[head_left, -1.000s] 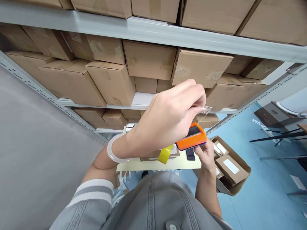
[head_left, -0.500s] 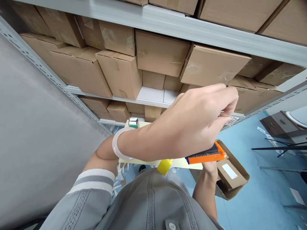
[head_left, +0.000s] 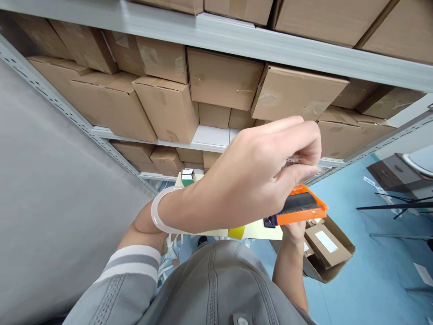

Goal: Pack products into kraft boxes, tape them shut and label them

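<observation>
My left hand (head_left: 257, 176) is raised in front of the shelves, fingers pinched together on a small clear strip of tape or label (head_left: 293, 160) that barely shows between them. A pale bangle (head_left: 158, 212) sits on that wrist. Just below, my right hand (head_left: 293, 229) grips an orange handheld device with a black top (head_left: 297, 209), mostly hidden behind the left hand. A yellow tape roll (head_left: 236, 232) peeks out under my left wrist.
Grey metal shelving (head_left: 237, 40) packed with brown cardboard boxes (head_left: 223, 79) fills the upper view. Below lie a pale table (head_left: 260, 231), a small green-and-white box (head_left: 187, 177), and an open carton of labelled parcels (head_left: 326, 246) on the blue floor. A grey wall stands at the left.
My left hand has lifted and drawn the strip up and to the right, away from the orange device. The right hand with the device shifted slightly right. The view tilted a little.
</observation>
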A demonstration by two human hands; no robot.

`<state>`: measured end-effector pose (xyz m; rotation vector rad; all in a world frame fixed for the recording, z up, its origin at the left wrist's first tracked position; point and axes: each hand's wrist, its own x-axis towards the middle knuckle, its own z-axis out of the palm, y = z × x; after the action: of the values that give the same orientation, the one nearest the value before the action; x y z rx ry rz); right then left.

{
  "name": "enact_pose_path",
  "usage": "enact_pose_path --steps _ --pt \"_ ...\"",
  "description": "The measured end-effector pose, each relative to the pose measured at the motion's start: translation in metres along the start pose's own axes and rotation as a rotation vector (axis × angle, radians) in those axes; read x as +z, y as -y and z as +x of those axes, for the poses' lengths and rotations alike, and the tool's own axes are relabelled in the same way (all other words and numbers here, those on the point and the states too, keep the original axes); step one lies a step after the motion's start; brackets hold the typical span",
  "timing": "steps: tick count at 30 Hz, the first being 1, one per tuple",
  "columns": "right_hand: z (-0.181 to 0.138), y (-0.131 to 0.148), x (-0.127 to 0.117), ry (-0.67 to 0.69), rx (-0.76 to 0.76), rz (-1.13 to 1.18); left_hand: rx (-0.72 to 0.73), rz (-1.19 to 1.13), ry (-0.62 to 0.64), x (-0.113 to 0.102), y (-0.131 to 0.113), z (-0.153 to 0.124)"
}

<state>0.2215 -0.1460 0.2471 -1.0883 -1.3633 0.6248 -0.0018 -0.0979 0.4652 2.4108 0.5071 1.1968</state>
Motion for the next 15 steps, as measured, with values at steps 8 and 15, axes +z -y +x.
enact_pose_path --steps 8,15 --pt "0.003 0.003 0.019 -0.031 -0.036 0.121 0.069 0.004 -0.085 0.009 0.013 0.008" --pt "0.010 0.007 0.014 0.042 0.014 0.205 0.040 0.014 -0.114 0.013 0.019 0.007"
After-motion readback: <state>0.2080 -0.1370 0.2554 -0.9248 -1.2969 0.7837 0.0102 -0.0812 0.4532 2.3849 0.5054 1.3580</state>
